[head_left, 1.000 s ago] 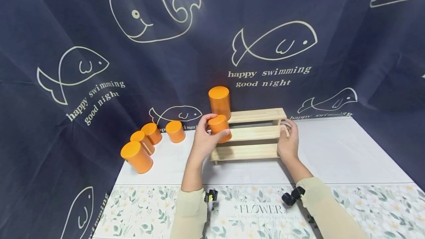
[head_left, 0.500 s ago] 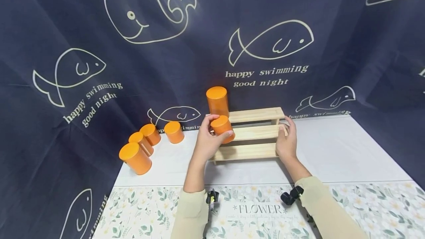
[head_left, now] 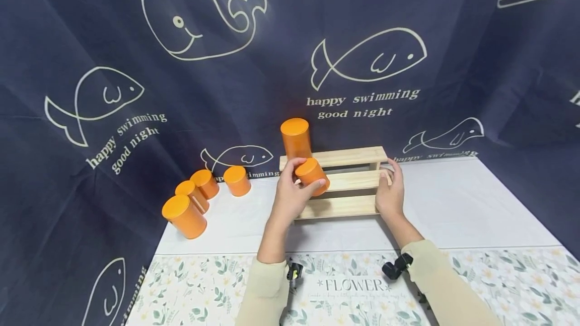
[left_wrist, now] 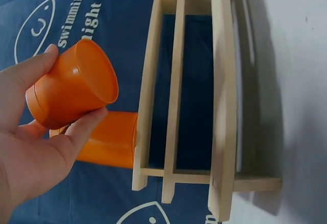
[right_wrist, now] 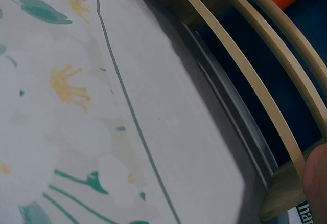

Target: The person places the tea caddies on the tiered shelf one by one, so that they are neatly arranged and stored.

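Note:
My left hand [head_left: 290, 197] grips a small orange canister [head_left: 311, 174] between thumb and fingers. In the left wrist view the held canister [left_wrist: 74, 83] is tilted, apart from the wooden rack [left_wrist: 223, 106]. The head view puts it in front of the left part of the three-tier shelf rack [head_left: 346, 181]. A taller orange canister [head_left: 296, 142] stands upright at the left end of the top tier. At the rack's right end, my right hand [head_left: 392, 194] holds the side frame, fingers curled round it. Only a bit of that hand [right_wrist: 316, 173] shows in the right wrist view.
To the left on the white table [head_left: 240, 225] stand several orange canisters: a larger one [head_left: 189, 219] at the front, others [head_left: 207, 183] behind it, and a short one [head_left: 238, 182] by itself. A dark blue curtain [head_left: 254, 94] hangs close behind the rack.
My left hand has moved a little to the right along the rack with the small canister, which now leans more. The right hand keeps its hold on the rack's end.

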Demonstrator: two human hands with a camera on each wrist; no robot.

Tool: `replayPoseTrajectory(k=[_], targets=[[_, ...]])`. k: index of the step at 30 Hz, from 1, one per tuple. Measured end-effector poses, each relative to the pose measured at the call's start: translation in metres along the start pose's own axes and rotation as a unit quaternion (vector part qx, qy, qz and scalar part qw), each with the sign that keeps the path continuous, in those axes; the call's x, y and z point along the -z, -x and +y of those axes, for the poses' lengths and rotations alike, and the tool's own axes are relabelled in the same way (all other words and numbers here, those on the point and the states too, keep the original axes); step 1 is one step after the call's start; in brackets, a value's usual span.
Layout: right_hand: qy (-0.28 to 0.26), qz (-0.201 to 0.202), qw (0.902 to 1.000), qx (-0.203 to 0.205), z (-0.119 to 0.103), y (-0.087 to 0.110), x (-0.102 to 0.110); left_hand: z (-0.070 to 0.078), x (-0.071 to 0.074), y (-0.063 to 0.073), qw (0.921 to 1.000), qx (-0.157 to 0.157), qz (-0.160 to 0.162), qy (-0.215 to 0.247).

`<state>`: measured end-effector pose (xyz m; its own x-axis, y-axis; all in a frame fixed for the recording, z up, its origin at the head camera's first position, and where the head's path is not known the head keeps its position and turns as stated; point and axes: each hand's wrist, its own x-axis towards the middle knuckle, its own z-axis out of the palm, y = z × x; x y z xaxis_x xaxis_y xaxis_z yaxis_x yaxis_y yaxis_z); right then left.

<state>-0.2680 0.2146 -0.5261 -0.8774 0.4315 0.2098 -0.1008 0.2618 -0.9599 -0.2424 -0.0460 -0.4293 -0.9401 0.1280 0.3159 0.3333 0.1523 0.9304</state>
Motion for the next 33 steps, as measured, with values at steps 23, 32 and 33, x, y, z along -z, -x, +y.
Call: replayPoseTrajectory(k=[23,32,33], targets=[[0.002,0.006,1.0,-0.004,-0.001,0.002,-0.001,-0.006,-0.038,-0.001,0.9654,-0.107,0.064,-0.229],[-0.004,0.001,1.0,-0.005,-0.002,0.002,0.0,-0.008,-0.047,-0.01,0.9597,-0.136,0.095,-0.227],[-0.004,0.0,1.0,-0.005,-0.002,0.002,0.0,-0.01,-0.048,-0.01,0.9589,-0.138,0.098,-0.228]])
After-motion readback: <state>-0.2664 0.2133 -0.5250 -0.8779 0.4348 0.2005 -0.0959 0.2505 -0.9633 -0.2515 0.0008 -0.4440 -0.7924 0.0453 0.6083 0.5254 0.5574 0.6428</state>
